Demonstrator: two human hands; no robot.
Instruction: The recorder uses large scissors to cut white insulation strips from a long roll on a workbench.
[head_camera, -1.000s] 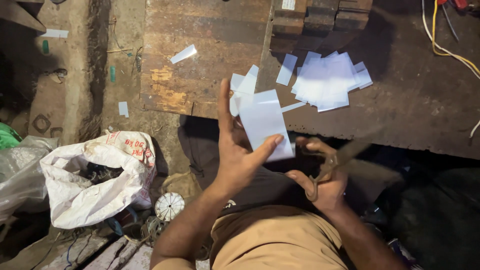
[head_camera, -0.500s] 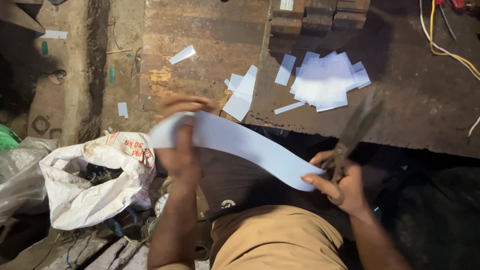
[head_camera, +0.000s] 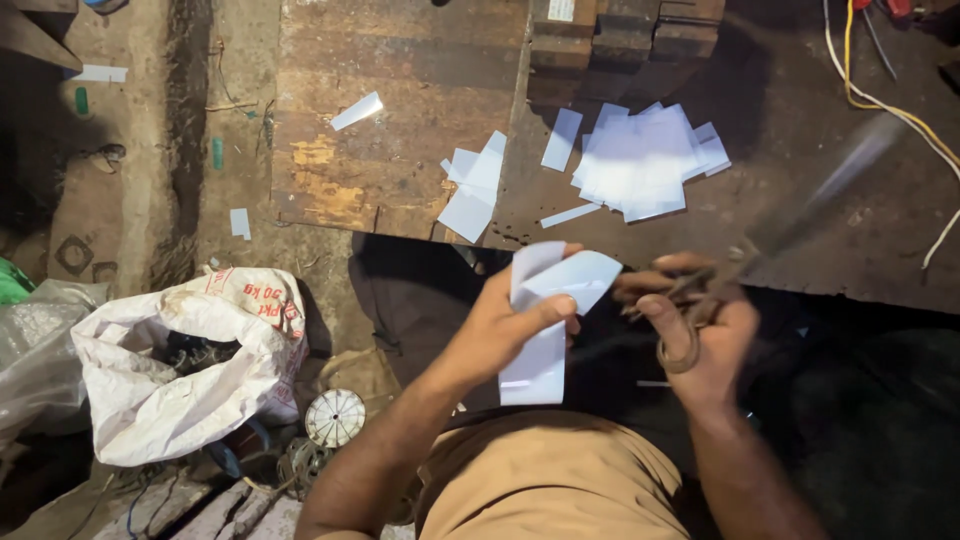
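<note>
White paper strip (head_camera: 545, 320), folded over, pinched in left hand (head_camera: 500, 325), right hand (head_camera: 695, 330) gripping blurred, probably scissors (head_camera: 740, 270)

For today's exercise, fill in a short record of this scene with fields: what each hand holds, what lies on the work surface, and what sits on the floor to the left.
Left hand: left hand grips a folded white paper strip, thumb across it.
Right hand: right hand holds large metal scissors, fingers through the loops; blades blurred, pointing up and right.
Work surface: dark worn wooden board carries a pile of cut white paper pieces and a few loose ones.
Floor, left: white woven sack, open at the top, with dark contents.
</note>
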